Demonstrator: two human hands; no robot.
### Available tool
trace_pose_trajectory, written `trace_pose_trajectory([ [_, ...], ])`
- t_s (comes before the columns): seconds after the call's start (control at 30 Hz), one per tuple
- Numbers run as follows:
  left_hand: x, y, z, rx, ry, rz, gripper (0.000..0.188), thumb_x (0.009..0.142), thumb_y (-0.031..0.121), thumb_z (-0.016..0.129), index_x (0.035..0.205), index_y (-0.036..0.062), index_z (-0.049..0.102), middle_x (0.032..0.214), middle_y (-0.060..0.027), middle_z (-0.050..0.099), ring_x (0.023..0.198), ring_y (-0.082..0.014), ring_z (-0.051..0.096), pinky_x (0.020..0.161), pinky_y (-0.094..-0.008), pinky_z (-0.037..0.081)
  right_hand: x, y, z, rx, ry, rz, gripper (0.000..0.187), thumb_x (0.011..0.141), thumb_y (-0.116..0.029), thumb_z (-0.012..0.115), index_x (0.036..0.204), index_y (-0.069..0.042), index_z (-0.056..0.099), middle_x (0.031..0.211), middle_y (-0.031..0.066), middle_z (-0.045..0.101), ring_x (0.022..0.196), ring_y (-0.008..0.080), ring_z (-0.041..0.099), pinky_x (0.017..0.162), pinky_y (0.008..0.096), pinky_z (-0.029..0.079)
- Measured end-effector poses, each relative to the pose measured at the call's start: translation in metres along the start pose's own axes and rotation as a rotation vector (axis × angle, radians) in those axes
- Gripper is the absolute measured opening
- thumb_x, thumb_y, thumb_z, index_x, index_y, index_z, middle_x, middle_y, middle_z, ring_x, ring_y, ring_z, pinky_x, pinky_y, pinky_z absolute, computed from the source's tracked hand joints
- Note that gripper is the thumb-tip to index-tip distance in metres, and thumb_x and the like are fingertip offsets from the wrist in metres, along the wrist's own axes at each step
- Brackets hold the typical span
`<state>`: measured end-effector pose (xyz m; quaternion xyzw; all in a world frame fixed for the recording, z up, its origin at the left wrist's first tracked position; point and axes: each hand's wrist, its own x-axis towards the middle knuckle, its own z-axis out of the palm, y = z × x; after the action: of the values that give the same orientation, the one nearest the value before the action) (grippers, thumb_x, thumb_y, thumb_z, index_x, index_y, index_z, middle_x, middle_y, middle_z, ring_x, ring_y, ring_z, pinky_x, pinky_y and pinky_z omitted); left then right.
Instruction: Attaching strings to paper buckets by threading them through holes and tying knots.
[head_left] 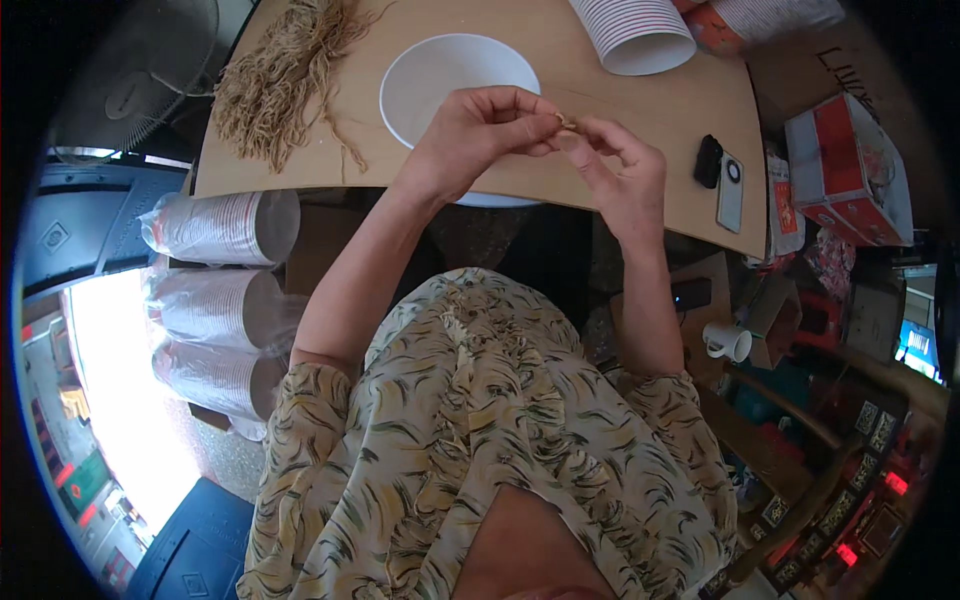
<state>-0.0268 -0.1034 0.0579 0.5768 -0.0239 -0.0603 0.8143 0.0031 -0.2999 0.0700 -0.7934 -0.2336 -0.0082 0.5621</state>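
My left hand point(490, 130) and my right hand point(620, 170) meet over the near side of the wooden table. Thumb and fingers of each are pinched on a short tan cord point(566, 122), mostly covered by the fingertips. Just beyond my left hand stands a white round bowl point(455, 68), partly hidden by that hand. A thick tangled bundle of tan cords point(275, 90) lies on the table to the left, with loose strands trailing toward the bowl.
A stack of large white paper tubs point(640, 45) lies at the far right. Nearer are a phone point(731, 190) and a small black case point(708, 160). Plastic-wrapped tub stacks point(220, 310) lie left, below the table point(690, 110). A fan point(130, 90) stands far left; a white mug point(727, 342) sits right.
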Motion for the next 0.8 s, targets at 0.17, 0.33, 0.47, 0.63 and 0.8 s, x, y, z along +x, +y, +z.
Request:
trace_pose_trajectory([
  [0.17,0.000,0.001,0.003,0.124,-0.036,0.044,0.022,0.097,0.011,0.067,0.114,-0.0019,0.068,0.096,-0.0064,0.073,0.088,-0.0109,0.069,0.078,-0.0214,0.055,0.001,0.014,-0.001,0.289,0.008,0.124,0.020,0.092,-0.014,0.074,0.099,0.004,0.072,0.093,0.0035,0.070,0.080,0.0061,0.061,0.071,0.0219,0.050],
  [0.33,-0.002,0.007,0.009,0.164,-0.035,0.004,0.025,0.097,0.011,0.066,0.119,-0.0019,0.067,0.099,-0.0059,0.073,0.087,-0.0084,0.067,0.075,-0.0202,0.054,0.000,0.019,-0.001,0.321,0.038,0.131,0.013,0.094,-0.010,0.070,0.098,0.003,0.068,0.086,0.0000,0.066,0.079,0.0047,0.059,0.071,0.0206,0.048],
  [0.47,-0.002,0.009,0.009,0.165,-0.037,-0.039,0.027,0.098,0.011,0.063,0.123,0.0005,0.066,0.101,-0.0034,0.074,0.077,-0.0037,0.059,0.067,-0.0170,0.047,-0.003,0.017,-0.001,0.347,0.066,0.112,0.012,0.096,-0.010,0.068,0.096,0.003,0.066,0.083,-0.0007,0.065,0.077,0.0044,0.058,0.070,0.0204,0.047],
  [0.63,0.001,0.008,0.010,0.173,-0.052,-0.058,0.028,0.099,0.009,0.061,0.125,0.0014,0.066,0.103,-0.0030,0.074,0.071,-0.0023,0.053,0.062,-0.0167,0.042,-0.005,0.022,-0.005,0.255,0.154,0.035,0.015,0.098,-0.014,0.065,0.095,0.001,0.067,0.082,0.0003,0.065,0.072,0.0047,0.056,0.068,0.0199,0.047],
  [0.8,0.003,0.004,0.013,0.110,-0.002,-0.043,0.026,0.098,0.008,0.063,0.123,0.0004,0.067,0.098,-0.0040,0.073,0.066,-0.0034,0.050,0.056,-0.0190,0.037,-0.012,0.018,-0.017,0.335,0.028,0.220,0.021,0.099,-0.018,0.065,0.098,0.002,0.068,0.083,0.0030,0.066,0.073,0.0071,0.059,0.068,0.0217,0.048],
])
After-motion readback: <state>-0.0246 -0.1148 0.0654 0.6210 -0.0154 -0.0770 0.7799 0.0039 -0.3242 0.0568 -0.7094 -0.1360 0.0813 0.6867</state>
